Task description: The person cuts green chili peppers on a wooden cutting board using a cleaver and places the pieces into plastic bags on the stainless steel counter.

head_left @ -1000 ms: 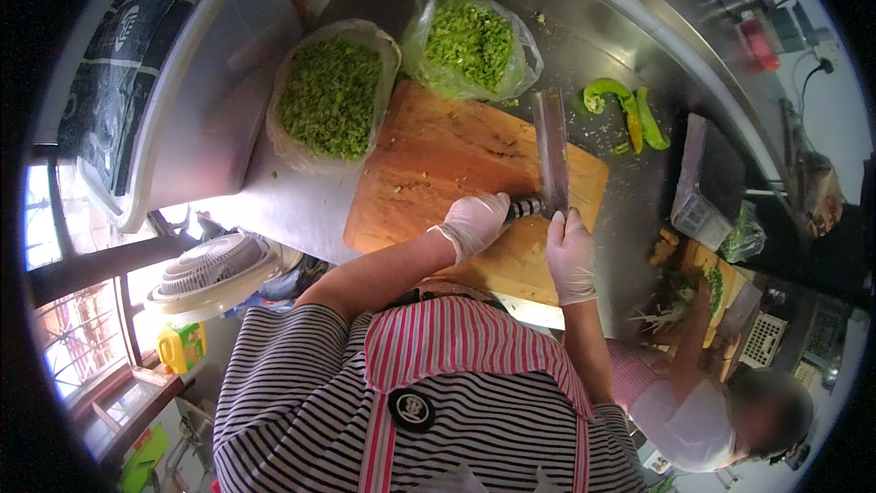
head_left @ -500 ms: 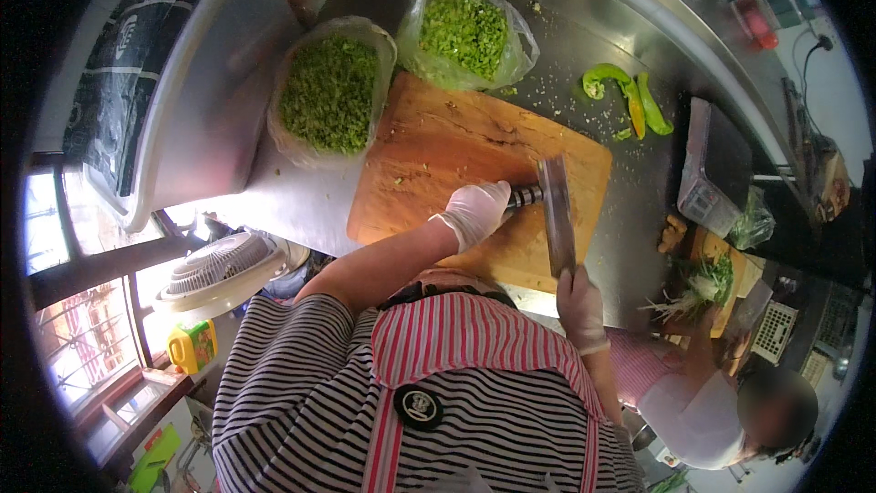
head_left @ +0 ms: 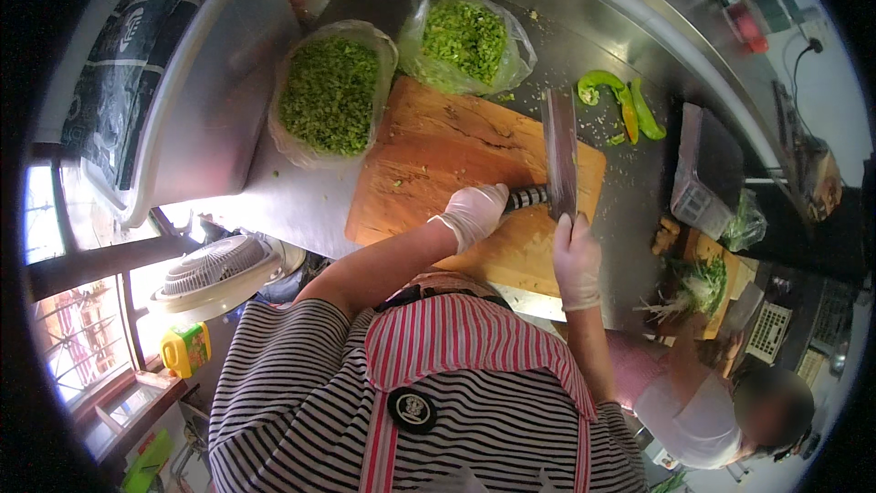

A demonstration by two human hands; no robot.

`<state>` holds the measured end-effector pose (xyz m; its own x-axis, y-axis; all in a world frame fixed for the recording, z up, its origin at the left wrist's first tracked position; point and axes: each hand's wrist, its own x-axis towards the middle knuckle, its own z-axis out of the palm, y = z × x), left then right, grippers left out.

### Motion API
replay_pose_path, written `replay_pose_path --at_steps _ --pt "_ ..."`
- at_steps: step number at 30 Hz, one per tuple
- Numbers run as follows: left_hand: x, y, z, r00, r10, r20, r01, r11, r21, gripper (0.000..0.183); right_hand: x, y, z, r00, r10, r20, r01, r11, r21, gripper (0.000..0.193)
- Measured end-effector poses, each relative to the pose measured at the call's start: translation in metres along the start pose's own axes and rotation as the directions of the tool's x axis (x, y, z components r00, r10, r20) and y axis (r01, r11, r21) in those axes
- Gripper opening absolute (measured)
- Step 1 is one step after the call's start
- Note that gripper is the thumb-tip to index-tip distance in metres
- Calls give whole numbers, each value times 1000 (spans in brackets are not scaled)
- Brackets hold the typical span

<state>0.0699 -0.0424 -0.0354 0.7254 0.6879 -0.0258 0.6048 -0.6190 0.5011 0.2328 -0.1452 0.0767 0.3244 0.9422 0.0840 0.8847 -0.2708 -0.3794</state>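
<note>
My left hand [head_left: 479, 210], in a white glove, is closed around a black handle with silver bands [head_left: 527, 197]. The handle points right and meets a broad, flat metal blade [head_left: 562, 151], like a cleaver's. Whether handle and blade are one knife I cannot tell. At the blade's near end, my gloved right hand [head_left: 577, 260] is closed on it. The blade stands lengthwise above the right part of a wooden cutting board [head_left: 438, 151], its far end reaching past the board's back edge. A few green bits lie on the board.
Behind the board are two plastic bags of chopped greens [head_left: 330, 96] [head_left: 465, 36]. Green pepper pieces [head_left: 646, 110] lie far right on the steel counter [head_left: 620, 219]. A scale [head_left: 704, 173] stands right. A large bin [head_left: 214, 82] is left; a co-worker [head_left: 693, 402] works beside scallions [head_left: 698, 288].
My right hand has moved away from my body, and the blade has slid farther out past the banded handle. My left hand has stayed almost where it was.
</note>
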Motion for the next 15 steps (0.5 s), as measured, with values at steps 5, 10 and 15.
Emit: replay_pose_path --at_steps 5,10,15 --pt "-1 4 -7 999 -25 32 26 999 -30 19 23 1 23 988 110 107 -110 994 0 25" --pt "-3 8 -12 995 -76 67 78 997 -14 22 8 18 31 992 43 119 -48 998 43 25" --pt "-3 7 -11 991 -80 106 90 991 -96 29 -65 37 -5 934 198 297 -212 977 17 25"
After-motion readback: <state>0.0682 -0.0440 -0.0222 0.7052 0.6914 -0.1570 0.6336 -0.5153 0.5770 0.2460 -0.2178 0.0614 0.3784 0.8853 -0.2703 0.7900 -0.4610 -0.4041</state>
